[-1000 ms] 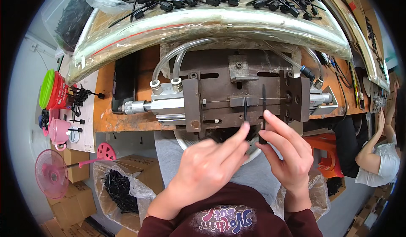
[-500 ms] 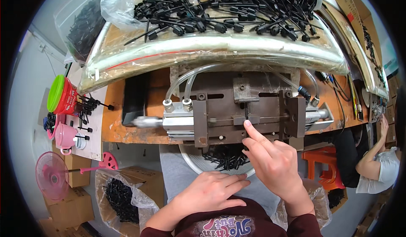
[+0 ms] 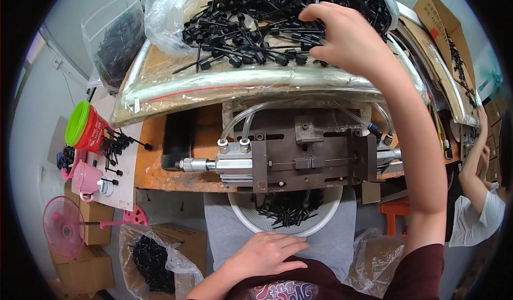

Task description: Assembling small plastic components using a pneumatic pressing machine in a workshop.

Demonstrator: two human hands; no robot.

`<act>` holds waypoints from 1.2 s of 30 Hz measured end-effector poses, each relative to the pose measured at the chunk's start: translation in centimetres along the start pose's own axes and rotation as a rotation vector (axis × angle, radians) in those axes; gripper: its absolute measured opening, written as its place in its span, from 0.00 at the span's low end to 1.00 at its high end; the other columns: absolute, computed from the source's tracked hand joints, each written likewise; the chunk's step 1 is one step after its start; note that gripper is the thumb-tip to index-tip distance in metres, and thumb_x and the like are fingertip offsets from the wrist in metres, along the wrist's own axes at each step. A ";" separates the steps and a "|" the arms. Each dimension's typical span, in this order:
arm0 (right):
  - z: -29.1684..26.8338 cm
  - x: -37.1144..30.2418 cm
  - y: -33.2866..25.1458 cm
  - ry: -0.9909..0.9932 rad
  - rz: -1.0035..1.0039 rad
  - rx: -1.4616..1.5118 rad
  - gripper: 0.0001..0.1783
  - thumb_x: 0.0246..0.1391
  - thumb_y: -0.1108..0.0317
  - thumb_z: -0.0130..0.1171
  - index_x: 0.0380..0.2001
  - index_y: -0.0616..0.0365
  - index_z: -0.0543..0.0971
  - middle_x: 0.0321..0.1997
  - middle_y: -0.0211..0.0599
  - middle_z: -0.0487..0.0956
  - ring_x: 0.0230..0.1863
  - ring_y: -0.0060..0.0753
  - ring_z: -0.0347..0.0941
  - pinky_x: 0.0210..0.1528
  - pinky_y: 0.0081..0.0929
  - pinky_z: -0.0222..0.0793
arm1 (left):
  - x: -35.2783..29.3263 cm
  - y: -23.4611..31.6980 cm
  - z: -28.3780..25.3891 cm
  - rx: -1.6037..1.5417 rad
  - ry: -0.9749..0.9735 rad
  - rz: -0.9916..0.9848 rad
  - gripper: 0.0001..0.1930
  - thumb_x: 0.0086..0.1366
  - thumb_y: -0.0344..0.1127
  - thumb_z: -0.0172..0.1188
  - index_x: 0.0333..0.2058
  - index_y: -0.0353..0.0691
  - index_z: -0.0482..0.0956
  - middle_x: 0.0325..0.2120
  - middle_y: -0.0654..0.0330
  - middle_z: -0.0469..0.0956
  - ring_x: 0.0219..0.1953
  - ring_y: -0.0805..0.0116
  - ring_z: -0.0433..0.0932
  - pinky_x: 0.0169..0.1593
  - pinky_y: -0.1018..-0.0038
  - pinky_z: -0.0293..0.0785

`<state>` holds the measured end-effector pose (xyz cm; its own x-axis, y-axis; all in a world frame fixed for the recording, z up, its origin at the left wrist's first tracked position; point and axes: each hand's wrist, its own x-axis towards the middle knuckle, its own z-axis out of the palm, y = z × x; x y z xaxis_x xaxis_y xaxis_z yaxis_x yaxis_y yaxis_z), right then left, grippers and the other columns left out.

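My right hand (image 3: 350,40) reaches over a heap of black plastic parts with thin stems (image 3: 240,30) on the raised, plastic-covered tray (image 3: 214,82). Its thumb and fingers are curved and apart, with nothing visible between them. Beneath that arm's reach is a dark metal fixture (image 3: 331,146) with a small block (image 3: 305,163) at its middle. Palm down, my left hand (image 3: 264,253) lies on my lap by the near rim of a white basket (image 3: 335,214), fingers stretched out and holding nothing. Short black pieces (image 3: 288,208) lie inside the basket.
Air cylinders (image 3: 234,163) with clear hoses (image 3: 256,106) flank the fixture. At left are a red bucket (image 3: 92,134), a pink cup (image 3: 85,178) and a pink fan (image 3: 64,226). A bag-lined box (image 3: 152,262) sits below. Another person's arm (image 3: 475,166) is at far right.
My right hand has left the fixture's middle block and moved away from me to the heap, its fingers spreading. The dark stem under its fingertip no longer shows there. My left hand stays put.
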<state>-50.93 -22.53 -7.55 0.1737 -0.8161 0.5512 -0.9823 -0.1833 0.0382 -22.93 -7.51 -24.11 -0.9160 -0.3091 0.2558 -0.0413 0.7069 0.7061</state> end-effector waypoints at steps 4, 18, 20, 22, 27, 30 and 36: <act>2.1 5.6 0.2 -0.597 0.174 -0.122 0.40 0.30 0.72 0.67 0.53 0.68 0.70 0.52 0.54 0.75 0.54 0.50 0.72 0.56 0.35 0.71 | -0.5 -0.1 0.5 -0.052 0.029 0.005 0.18 0.54 0.47 0.69 0.39 0.42 0.83 0.39 0.62 0.83 0.33 0.66 0.83 0.36 0.74 0.80; 2.6 5.8 0.6 -0.527 -0.036 -0.170 0.19 0.39 0.69 0.65 0.37 0.66 0.79 0.35 0.50 0.80 0.42 0.50 0.78 0.47 0.40 0.74 | -0.8 -0.6 0.8 -0.133 0.015 0.008 0.17 0.55 0.46 0.69 0.38 0.42 0.83 0.38 0.61 0.83 0.36 0.64 0.84 0.38 0.71 0.81; 1.5 6.3 1.2 -0.520 -0.041 -0.154 0.19 0.40 0.69 0.67 0.38 0.66 0.79 0.35 0.51 0.80 0.42 0.50 0.78 0.47 0.39 0.74 | -0.8 -0.7 0.9 -0.134 0.014 0.017 0.17 0.55 0.47 0.68 0.38 0.42 0.83 0.38 0.61 0.83 0.36 0.63 0.84 0.38 0.71 0.81; 0.5 6.4 2.2 -0.393 -0.043 -0.034 0.17 0.43 0.65 0.67 0.34 0.65 0.78 0.30 0.46 0.79 0.31 0.42 0.77 0.39 0.33 0.74 | -0.8 -0.7 1.0 -0.130 0.011 0.017 0.17 0.55 0.47 0.68 0.38 0.41 0.83 0.38 0.61 0.83 0.36 0.63 0.84 0.39 0.71 0.81; -0.5 6.4 4.7 -0.243 0.244 0.300 0.14 0.46 0.59 0.68 0.28 0.56 0.78 0.23 0.29 0.77 0.18 0.19 0.71 0.26 0.18 0.69 | -0.9 -0.5 0.8 -0.106 -0.004 0.003 0.17 0.54 0.47 0.69 0.38 0.41 0.83 0.38 0.61 0.83 0.36 0.63 0.84 0.39 0.72 0.80; -0.7 6.1 6.0 -0.086 0.325 0.459 0.14 0.47 0.56 0.69 0.30 0.54 0.80 0.21 0.24 0.75 0.20 0.16 0.71 0.26 0.15 0.67 | -0.7 -0.4 0.8 -0.108 0.009 0.017 0.17 0.54 0.47 0.69 0.38 0.41 0.83 0.38 0.61 0.83 0.36 0.64 0.84 0.38 0.72 0.80; -4.0 2.7 2.8 0.193 0.421 1.068 0.08 0.52 0.66 0.65 0.31 0.59 0.79 0.27 0.29 0.77 0.25 0.15 0.69 0.26 0.15 0.64 | -0.4 0.5 -1.7 -0.055 0.187 -0.038 0.16 0.52 0.39 0.72 0.39 0.40 0.83 0.38 0.58 0.83 0.37 0.65 0.84 0.39 0.73 0.80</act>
<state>-53.46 -23.00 -2.59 -0.2564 -0.8423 0.4742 -0.3848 -0.3611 -0.8494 -21.88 -8.11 -22.81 -0.8238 -0.4515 0.3428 -0.0478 0.6579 0.7516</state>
